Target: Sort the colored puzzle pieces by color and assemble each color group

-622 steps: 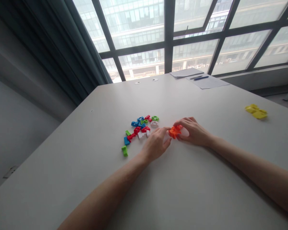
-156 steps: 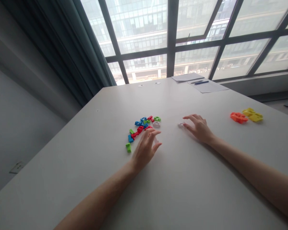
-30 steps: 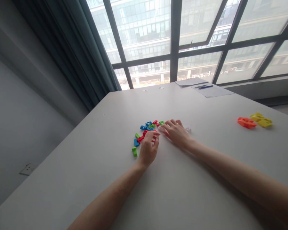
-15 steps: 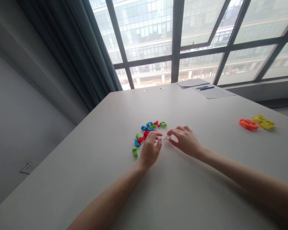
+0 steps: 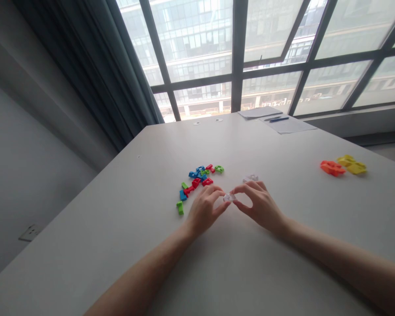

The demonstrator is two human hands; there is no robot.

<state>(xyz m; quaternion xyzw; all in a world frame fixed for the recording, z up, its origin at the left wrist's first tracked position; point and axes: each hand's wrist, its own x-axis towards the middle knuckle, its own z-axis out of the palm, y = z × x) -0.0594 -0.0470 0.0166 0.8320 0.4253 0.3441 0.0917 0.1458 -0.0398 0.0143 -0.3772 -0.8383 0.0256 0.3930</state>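
Observation:
Between my two hands is a small white building block [image 5: 229, 197], pinched from both sides just above the table. My left hand [image 5: 206, 206] grips its left end with thumb and fingertips. On its right end, the thumb and index finger of my right hand [image 5: 260, 202] are closed. More white pieces [image 5: 250, 177] lie on the table just beyond my right hand, partly covered by it. Left of my left hand is a loose cluster of small blocks: red [image 5: 188, 191], blue [image 5: 183, 195] and green [image 5: 180, 208] ones.
On the right lie joined orange blocks [image 5: 332, 168] beside joined yellow blocks [image 5: 352, 164]. Papers [image 5: 289, 125] with pens [image 5: 278, 119] rest at the far edge of the white table [image 5: 118, 245]. Behind it are a window and a dark curtain [image 5: 118, 79].
My hands have come together, and my left hand has taken hold of the white block from the other side. The view has shifted slightly, and more white pieces show behind my right hand.

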